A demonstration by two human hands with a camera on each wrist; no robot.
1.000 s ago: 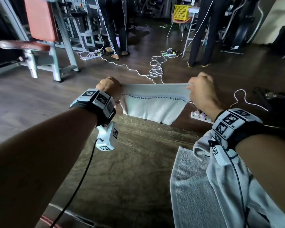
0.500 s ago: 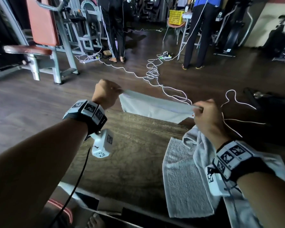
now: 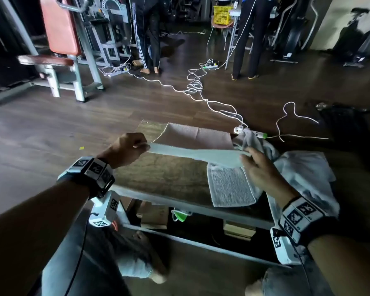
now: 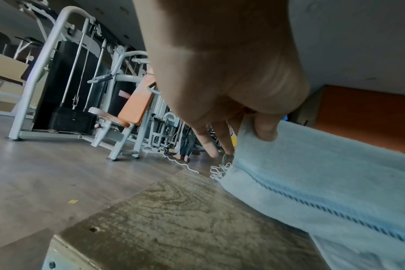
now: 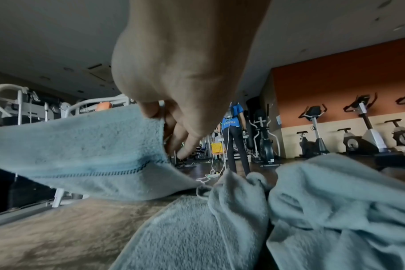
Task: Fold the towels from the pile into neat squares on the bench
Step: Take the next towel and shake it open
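A pale towel [image 3: 192,154] with a dark stitched stripe hangs stretched between my two hands, just above the wooden bench [image 3: 162,178]. My left hand [image 3: 135,146] pinches its left end between thumb and fingers [image 4: 264,127]. My right hand [image 3: 252,161] pinches the right end, with the thumb [image 5: 150,111] on top of the cloth [image 5: 86,146]. Under the right hand a grey towel [image 3: 231,189] lies flat on the bench. A crumpled pile of pale towels [image 3: 303,174] sits to its right [image 5: 335,201].
A pinkish flat cloth [image 3: 199,135] lies at the bench's far edge. White cables and a power strip [image 3: 250,131] trail over the floor beyond. A weight machine [image 3: 62,50] stands far left, two people [image 3: 246,35] stand at the back. Boxes sit under the bench.
Both hands have come down and toward me with the towel, now held flatter and lower over the bench. The right hand moved down onto the pile side.
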